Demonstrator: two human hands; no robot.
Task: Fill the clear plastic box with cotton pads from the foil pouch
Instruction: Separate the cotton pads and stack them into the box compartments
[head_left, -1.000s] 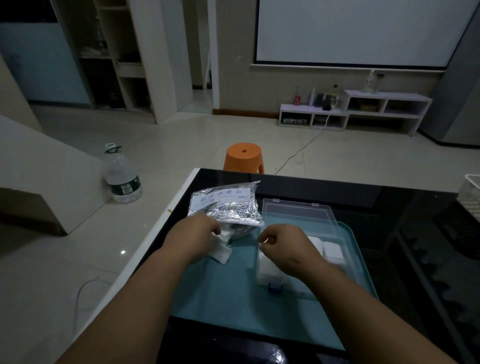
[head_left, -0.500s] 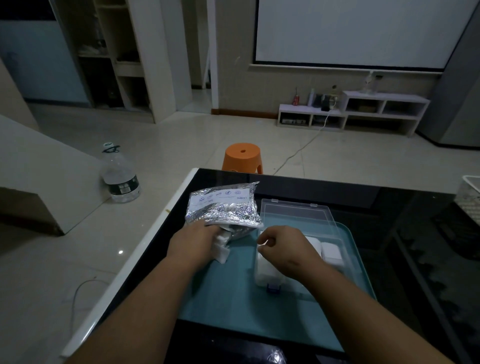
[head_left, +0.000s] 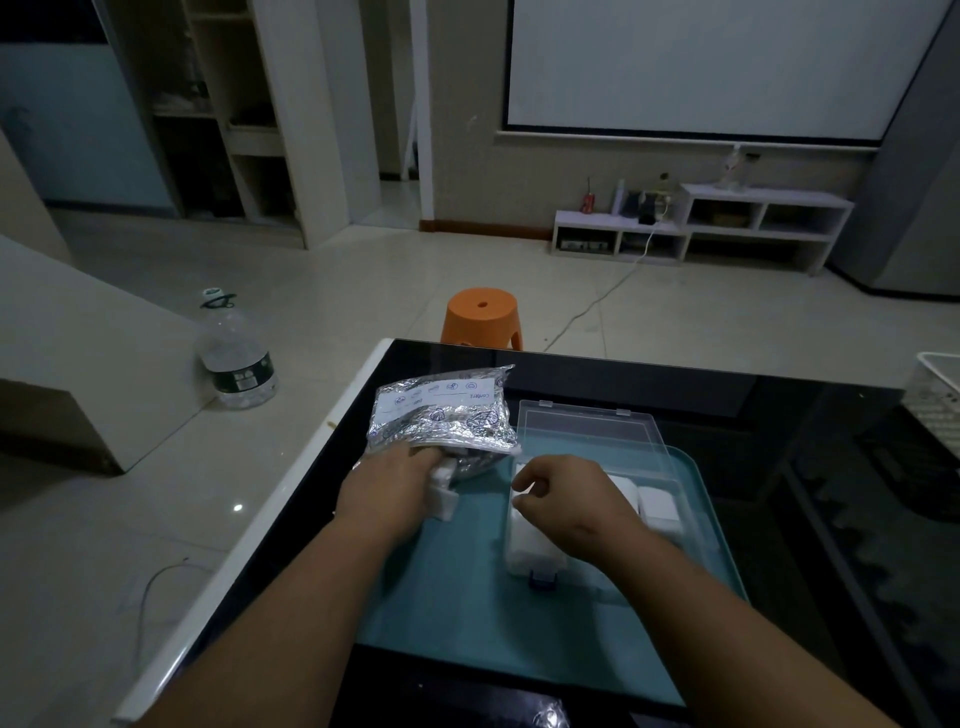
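Observation:
A crinkled silver foil pouch (head_left: 447, 415) lies at the far left corner of a teal tray (head_left: 467, 597), its mouth facing me. At that mouth my left hand (head_left: 384, 493) grips a small stack of white cotton pads (head_left: 444, 496), which sticks out below my fingers. To the right stands the clear plastic box (head_left: 670, 470) with its lid (head_left: 587, 431) folded back. Stacks of white pads (head_left: 657, 506) are inside it. My right hand (head_left: 566, 499) hovers over the box's left end with loosely curled fingers and holds nothing I can see.
The tray sits on a black glass table (head_left: 779, 415) with a white edge on the left. A white basket (head_left: 940, 384) stands at the table's right edge. On the floor beyond are an orange stool (head_left: 483, 317) and a large water bottle (head_left: 236, 353).
My left hand has drawn slightly closer to the pouch mouth with the pads. My right hand stays over the box.

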